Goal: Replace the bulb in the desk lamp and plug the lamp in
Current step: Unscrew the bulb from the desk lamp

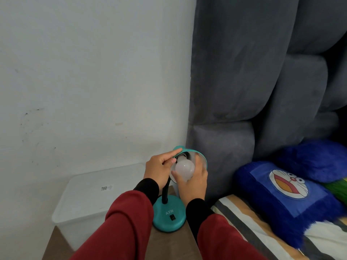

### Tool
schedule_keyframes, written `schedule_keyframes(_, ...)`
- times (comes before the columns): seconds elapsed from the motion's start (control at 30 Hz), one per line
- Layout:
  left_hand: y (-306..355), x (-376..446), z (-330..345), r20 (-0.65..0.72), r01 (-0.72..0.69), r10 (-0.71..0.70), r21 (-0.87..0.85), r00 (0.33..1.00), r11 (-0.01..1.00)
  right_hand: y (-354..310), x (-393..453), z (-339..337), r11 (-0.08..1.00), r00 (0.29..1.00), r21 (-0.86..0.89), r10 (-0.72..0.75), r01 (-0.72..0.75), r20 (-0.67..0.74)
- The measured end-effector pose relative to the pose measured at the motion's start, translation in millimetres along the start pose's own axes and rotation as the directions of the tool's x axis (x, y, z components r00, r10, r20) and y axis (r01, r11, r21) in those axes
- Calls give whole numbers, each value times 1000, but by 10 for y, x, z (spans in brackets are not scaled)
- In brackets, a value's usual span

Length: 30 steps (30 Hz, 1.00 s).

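A grey padded headboard rises behind a blue cartoon pillow. A clear plastic box sits at the left edge of the wooden tabletop. The teal desk lamp stands at the tabletop's right edge. The left hand grips its shade; the right hand grasps the white bulb, seated at the shade's socket

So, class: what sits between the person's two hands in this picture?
In the head view, the white bulb sits between the left hand and right hand, with its neck at the teal lamp shade.
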<state>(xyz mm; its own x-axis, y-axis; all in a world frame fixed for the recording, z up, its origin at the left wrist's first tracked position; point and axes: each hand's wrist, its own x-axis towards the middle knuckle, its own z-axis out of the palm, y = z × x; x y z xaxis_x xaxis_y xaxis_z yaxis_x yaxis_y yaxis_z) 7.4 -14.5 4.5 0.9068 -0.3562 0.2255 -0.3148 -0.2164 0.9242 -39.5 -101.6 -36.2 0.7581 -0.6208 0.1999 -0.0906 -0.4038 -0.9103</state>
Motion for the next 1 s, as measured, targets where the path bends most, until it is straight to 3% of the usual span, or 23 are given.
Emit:
schedule_keyframes(0.07,1,-2,1,0,-2,2,17,1000,1000,0,12,10,997,998,46,64,-64,1)
schedule_keyframes(0.2,17,0,-5,2,19,-19,0,1000,1000,-25,-1,48,998,998,-38,-52,51,-27)
schedule_keyframes(0.33,19,4,-17,-5,16,-16,16,1000,1000,-60,26,59,993,996,73,89,-88,-11)
schedule_keyframes(0.5,19,10,-8,6,28,-29,6,1000,1000,-54,-17,27,993,997,-90,-78,78,4)
schedule_keyframes(0.6,22,9,-11,2,21,-21,13,1000,1000,-45,4,9,999,1000,-39,-17,17,11)
schedule_keyframes(0.73,26,8,-14,6,22,-22,8,1000,1000,-18,3,15,992,994,-66,-101,103,43)
schedule_keyframes(0.87,25,18,-4,3,19,-19,14,1000,1000,-21,45,31,1000,1000,16,12,-12,9)
schedule_keyframes(1.0,30,23,-6,3,22,-22,18,1000,1000,-16,48,54,994,996,-70,-83,84,13)
